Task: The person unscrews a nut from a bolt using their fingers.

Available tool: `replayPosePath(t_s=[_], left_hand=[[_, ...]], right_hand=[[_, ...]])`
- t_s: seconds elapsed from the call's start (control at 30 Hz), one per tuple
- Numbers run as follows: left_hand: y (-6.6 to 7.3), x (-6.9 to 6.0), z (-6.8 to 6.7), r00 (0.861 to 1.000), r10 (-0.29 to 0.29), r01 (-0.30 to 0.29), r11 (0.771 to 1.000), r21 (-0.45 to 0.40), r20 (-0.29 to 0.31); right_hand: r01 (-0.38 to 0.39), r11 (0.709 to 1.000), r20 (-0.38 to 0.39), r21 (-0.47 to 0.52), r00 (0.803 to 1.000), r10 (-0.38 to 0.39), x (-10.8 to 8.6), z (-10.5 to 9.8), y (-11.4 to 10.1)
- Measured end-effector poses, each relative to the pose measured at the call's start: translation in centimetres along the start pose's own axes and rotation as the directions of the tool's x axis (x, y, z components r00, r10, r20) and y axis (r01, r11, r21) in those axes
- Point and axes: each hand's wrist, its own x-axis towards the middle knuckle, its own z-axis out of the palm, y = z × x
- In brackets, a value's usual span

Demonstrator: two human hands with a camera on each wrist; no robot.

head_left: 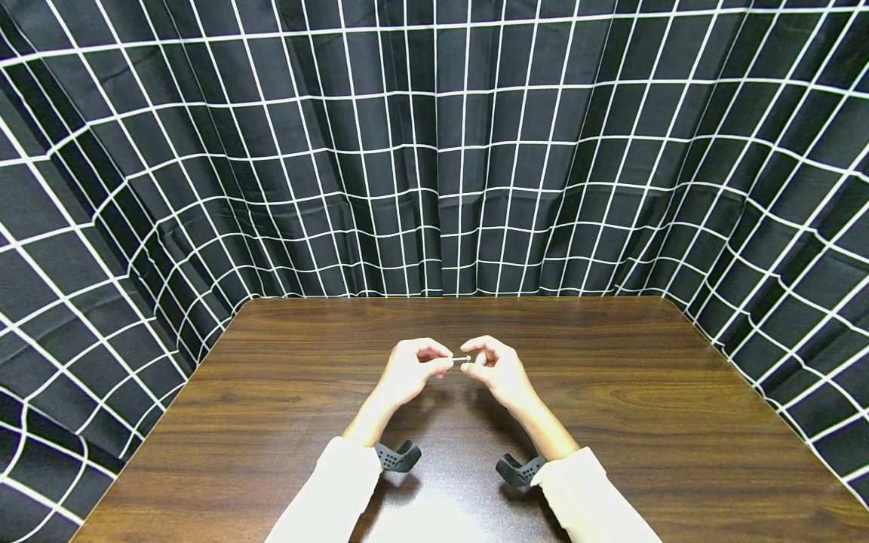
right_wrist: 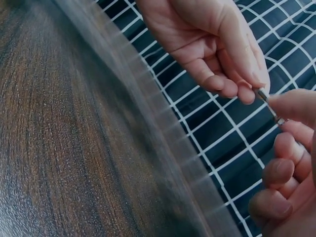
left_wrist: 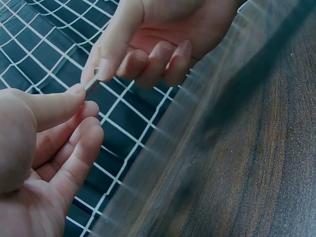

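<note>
Thumb and fingers of my left hand (head_left: 410,369) pinch one end of a small, slim metal bolt (head_left: 459,359), held up above the table. Its wider end points toward my right hand (head_left: 498,371). That hand's thumb and index finger curve around this end, with a gap between their tips in the head view. In the right wrist view the bolt (right_wrist: 262,95) runs from the left hand (right_wrist: 217,54) to just beside the right index finger. The left wrist view shows the bolt (left_wrist: 92,84) partly covered by fingertips, so its exact end shape is hard to make out.
Both hands are over a brown wood-grain table (head_left: 305,339). A black curtain with a white grid (head_left: 434,151) hangs behind the table and along both sides. Dark wrist mounts (head_left: 400,457) sit at each wrist, below white sleeves (head_left: 333,490).
</note>
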Motion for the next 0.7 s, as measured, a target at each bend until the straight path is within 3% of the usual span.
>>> replayPosePath(t_s=[0.3, 0.53, 0.7], left_hand=[[-0.1, 0.0, 0.0, 1.0, 0.002, -0.002, 1.0, -0.025, 0.006], [-0.2, 0.0, 0.1, 1.0, -0.001, 0.001, 1.0, -0.025, 0.0], [-0.4, 0.1, 0.0, 1.0, -0.004, 0.004, 1.0, -0.027, 0.007]], right_hand=[[-0.123, 0.989, -0.054, -0.079, 0.991, 0.119, 0.0, 0.2, -0.6], [-0.139, 0.982, -0.026, -0.125, 0.99, 0.137, -0.6, -0.1, -3.8], [-0.158, 0.982, -0.021, -0.103, 0.987, 0.157, -0.8, 0.0, -4.5]])
